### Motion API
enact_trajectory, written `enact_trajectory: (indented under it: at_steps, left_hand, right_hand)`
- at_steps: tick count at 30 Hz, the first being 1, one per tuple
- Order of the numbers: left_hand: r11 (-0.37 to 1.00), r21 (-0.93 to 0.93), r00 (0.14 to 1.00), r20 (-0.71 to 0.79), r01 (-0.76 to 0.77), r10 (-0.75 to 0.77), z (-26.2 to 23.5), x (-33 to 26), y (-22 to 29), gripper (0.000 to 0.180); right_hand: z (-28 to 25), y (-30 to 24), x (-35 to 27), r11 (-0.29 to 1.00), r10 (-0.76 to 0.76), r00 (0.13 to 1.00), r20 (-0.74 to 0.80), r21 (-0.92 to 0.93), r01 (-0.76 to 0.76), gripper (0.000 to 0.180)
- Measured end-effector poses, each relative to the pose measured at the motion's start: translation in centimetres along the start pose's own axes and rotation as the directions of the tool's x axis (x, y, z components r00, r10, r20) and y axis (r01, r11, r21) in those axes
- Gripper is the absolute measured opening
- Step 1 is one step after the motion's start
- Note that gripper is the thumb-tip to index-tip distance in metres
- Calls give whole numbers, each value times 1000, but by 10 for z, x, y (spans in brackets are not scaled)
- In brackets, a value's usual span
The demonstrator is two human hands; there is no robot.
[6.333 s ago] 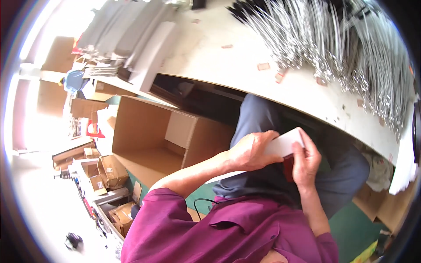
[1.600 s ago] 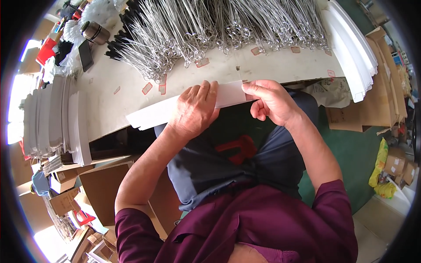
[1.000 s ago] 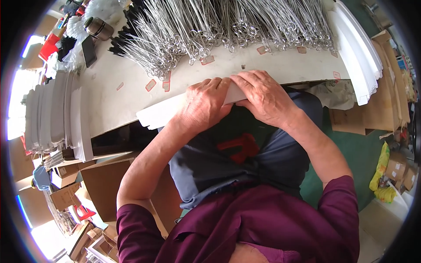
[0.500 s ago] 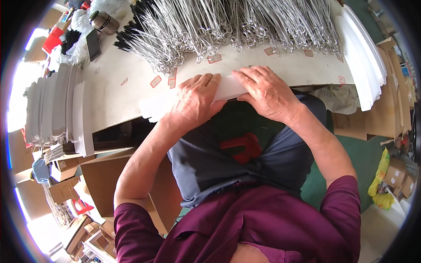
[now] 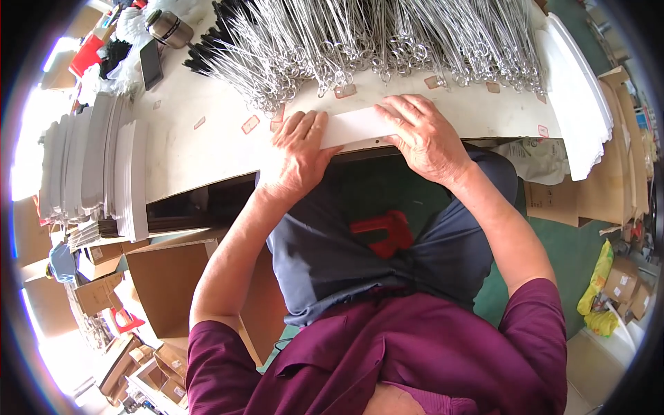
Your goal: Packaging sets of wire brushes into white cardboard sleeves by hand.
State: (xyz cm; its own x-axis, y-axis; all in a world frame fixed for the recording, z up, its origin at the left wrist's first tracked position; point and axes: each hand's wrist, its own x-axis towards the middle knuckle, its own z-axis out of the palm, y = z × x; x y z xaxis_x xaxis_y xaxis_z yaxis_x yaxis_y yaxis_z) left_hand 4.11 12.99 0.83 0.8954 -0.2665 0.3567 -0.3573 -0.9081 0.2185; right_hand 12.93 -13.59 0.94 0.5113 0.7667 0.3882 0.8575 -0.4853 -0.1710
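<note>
A long white paper strip or flat carton [image 5: 357,128] lies along the table's near edge between my hands. My left hand [image 5: 299,152] grips its left end, fingers on top and thumb along the near side. At the other end my right hand [image 5: 427,142] holds it the same way, fingertips pressed on the upper face. Just beyond, a broad heap of thin wire-handled brushes [image 5: 387,48] spreads over the table [image 5: 207,149], their ring ends toward me. Dark bristles [image 5: 199,59] show at the heap's left.
Stacked white flat cartons stand at the left [image 5: 90,159] and right [image 5: 574,97] table ends. A phone [image 5: 150,64] and a metal flask [image 5: 169,29] sit far left. Open cardboard boxes [image 5: 169,283] are below left. A red stool [image 5: 387,232] shows between my legs.
My hands have moved farther apart, the left one shifting left and the right one slightly right. More of the white strip's flat face now shows between them.
</note>
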Motion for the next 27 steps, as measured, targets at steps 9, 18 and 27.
enact_trajectory:
  at_steps: [9, 18, 27]
  left_hand:
    - [992, 122, 995, 93, 18, -29, 30, -4, 24, 91]
    - [969, 225, 983, 127, 102, -133, -17, -56, -26, 95]
    - [955, 289, 993, 69, 74, -98, -32, -62, -3, 73]
  right_hand:
    - [33, -43, 14, 979, -36, 995, 98, -194, 54, 61]
    - [2, 8, -32, 971, 182, 979, 93, -177, -164, 81]
    - [-10, 16, -43, 998, 56, 998, -21, 4, -56, 60]
